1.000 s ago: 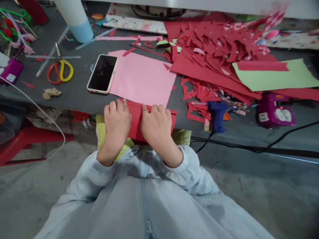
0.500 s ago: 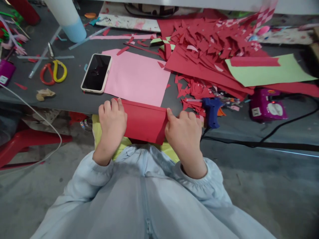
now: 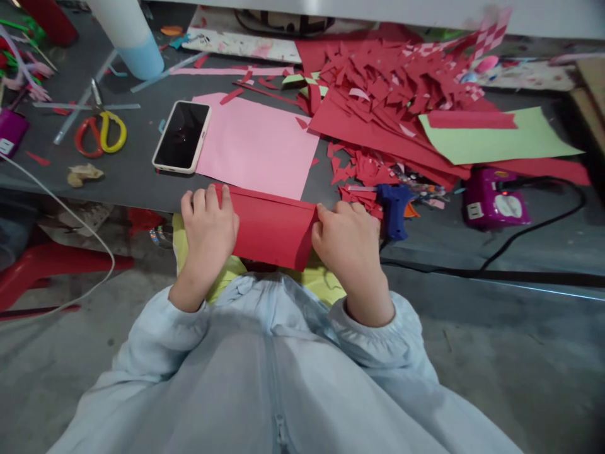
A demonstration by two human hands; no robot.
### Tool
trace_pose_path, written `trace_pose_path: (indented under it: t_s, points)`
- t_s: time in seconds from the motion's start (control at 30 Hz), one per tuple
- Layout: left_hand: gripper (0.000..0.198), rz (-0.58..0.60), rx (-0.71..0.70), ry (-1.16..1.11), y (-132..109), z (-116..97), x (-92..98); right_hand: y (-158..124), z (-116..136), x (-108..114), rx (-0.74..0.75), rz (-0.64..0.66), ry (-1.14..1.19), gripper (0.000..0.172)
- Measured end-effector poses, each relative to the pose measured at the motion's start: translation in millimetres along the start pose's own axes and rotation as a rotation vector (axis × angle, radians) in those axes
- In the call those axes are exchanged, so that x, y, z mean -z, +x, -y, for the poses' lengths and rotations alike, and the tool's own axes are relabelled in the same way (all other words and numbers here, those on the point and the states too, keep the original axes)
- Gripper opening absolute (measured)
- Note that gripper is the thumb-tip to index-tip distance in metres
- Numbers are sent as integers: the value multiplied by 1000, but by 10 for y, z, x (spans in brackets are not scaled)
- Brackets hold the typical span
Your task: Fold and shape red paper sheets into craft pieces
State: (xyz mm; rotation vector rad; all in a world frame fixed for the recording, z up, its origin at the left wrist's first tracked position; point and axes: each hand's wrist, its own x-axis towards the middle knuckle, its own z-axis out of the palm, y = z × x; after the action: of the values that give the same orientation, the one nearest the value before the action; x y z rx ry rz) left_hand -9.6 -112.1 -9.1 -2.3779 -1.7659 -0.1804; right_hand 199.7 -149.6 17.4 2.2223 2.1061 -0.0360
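Note:
A sheet of red paper (image 3: 274, 230) hangs over the front edge of the table, with a narrow fold along its top. My left hand (image 3: 210, 224) grips its left end, the fingers curled over the top. At the right end my right hand (image 3: 347, 243) pinches the paper, index finger along the fold and thumb hidden below. Just behind lies a pink sheet (image 3: 259, 145), partly under a phone (image 3: 183, 137). A blue glue gun (image 3: 394, 211) rests close to my right hand.
Red paper scraps (image 3: 378, 75) are heaped at the back right beside a light green sheet (image 3: 501, 139). A purple box (image 3: 494, 202) with a black cable sits on the right. Scissors (image 3: 101, 129) and a white-and-blue bottle (image 3: 130, 44) stand to the left.
Both hands stay on the red paper and have barely shifted. The right fingers are curled slightly more at the fold, and the whole view has moved a little.

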Motion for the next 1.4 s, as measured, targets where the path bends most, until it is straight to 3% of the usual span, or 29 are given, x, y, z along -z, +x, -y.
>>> trace_pose_path:
  t_s: [0.1, 0.23, 0.4, 0.77, 0.9, 1.03, 1.17, 1.4]
  points:
    - [44, -55, -35, -69, -113, -16, -11, 74, 6, 77, -2, 23, -10, 39]
    - [43, -29, -66, -177, -229, -61, -17, 214, 139, 137, 75, -33, 48, 36]
    - [47, 9, -63, -207, -295, -81, -55, 441, 426, 29, 262, -93, 199, 30]
    - [46, -22, -90, -333, -356, 22, -120, 673, 552, -137, 291, -136, 327, 28]
    - [41, -102, -52, -435, -339, 117, -81, 642, 556, -103, 275, -134, 280, 34]
    - [44, -196, 90, -443, -325, 250, 17, 525, 517, -19, 279, -134, 338, 31]
    - [47, -229, 180, -468, -329, 357, 107, 359, 433, 84, 301, -129, 462, 26]
    - [33, -201, 256, -811, -414, 316, 240, 96, 289, 122, 394, -110, 751, 19]
